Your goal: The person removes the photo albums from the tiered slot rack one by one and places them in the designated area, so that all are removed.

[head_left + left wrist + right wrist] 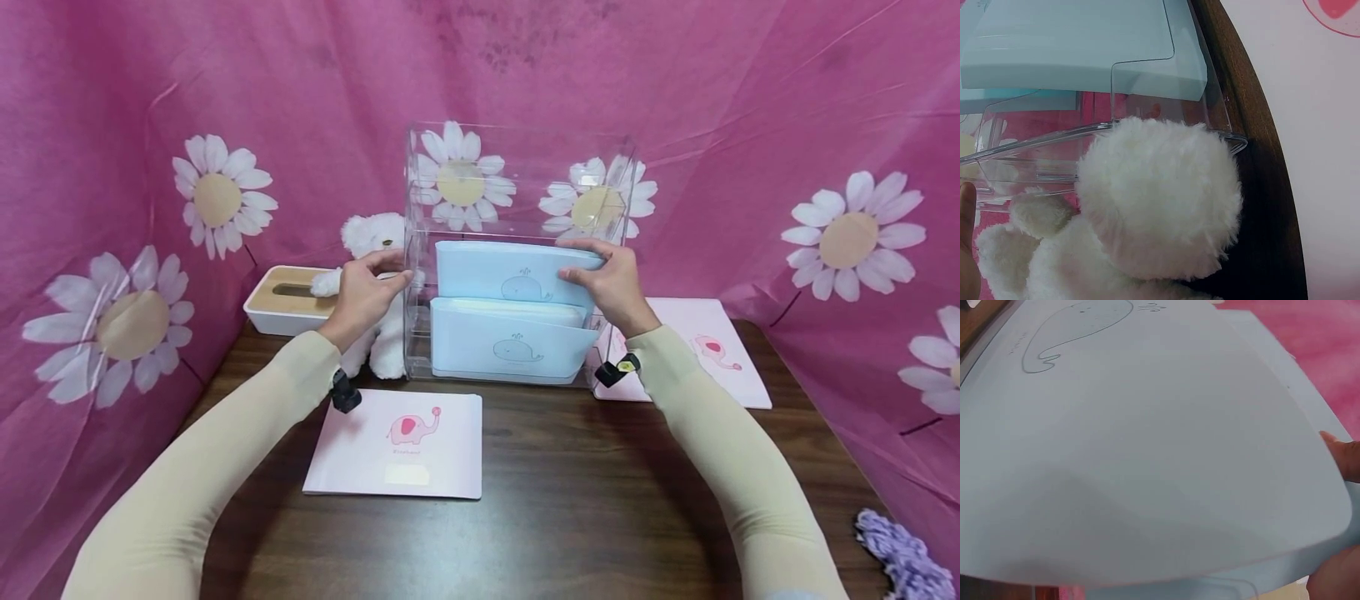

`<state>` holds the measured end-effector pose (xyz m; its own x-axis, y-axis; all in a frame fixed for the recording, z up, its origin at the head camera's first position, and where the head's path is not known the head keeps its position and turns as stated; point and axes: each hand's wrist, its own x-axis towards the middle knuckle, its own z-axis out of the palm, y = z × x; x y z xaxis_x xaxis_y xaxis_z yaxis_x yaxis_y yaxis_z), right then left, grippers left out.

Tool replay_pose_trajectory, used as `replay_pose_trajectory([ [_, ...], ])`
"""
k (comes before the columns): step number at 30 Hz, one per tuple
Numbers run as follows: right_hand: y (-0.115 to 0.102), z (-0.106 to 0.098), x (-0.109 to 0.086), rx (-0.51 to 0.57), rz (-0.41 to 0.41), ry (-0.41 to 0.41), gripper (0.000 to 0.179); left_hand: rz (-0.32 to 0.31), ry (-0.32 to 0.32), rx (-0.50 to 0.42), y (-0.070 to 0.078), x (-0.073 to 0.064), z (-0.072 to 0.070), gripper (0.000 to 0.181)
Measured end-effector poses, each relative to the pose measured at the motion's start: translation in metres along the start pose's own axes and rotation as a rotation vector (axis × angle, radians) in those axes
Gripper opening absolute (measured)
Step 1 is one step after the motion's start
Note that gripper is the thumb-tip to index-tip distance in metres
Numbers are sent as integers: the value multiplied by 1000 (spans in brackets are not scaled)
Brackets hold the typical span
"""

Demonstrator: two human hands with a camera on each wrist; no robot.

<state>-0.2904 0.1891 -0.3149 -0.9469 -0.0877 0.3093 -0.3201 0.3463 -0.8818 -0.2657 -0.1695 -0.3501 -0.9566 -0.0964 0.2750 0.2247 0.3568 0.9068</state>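
In the head view, a clear plastic file rack (517, 146) stands upright at the back of the table. Two light blue folders with whale drawings sit in its tiers: a rear folder (472, 271) above and a front folder (465, 346) below. My right hand (611, 283) pinches the rear folder's upper right corner, thumb on its front face. At the rack's left edge, my left hand (363, 296) holds the side wall. A white plush toy (386, 350) stands between that hand and the rack; its fluffy fur (1160, 200) fills much of the left wrist view.
A pink elephant folder (360, 467) lies at front left, and another pink folder (720, 358) lies right of the rack. A white tissue box (281, 321) with a wooden lid is at back left. Purple yarn-like material (903, 554) lies at lower right. Pink flowered cloth (712, 100) surrounds the table.
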Motion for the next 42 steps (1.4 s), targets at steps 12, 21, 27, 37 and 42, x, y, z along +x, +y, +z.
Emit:
replay_pose_trajectory([
  [12, -8, -3, 3, 17, -41, 36, 38, 0, 1, 3, 2, -1, 0, 41],
  [21, -18, -10, 5, 110, -48, 102, 40, 15, 15, 3, 1, 0, 1, 41],
  [27, -26, -14, 8, 224, -99, 139, 40, 16, 17, 9, 1, 0, 1, 41],
  [37, -49, -25, 10, 293, -159, 188, 40, 18, 24, -9, 0, 0, 2, 39],
  [42, -61, -32, 9, 390, -173, 230, 37, 16, 26, -6, 0, 1, 2, 39],
])
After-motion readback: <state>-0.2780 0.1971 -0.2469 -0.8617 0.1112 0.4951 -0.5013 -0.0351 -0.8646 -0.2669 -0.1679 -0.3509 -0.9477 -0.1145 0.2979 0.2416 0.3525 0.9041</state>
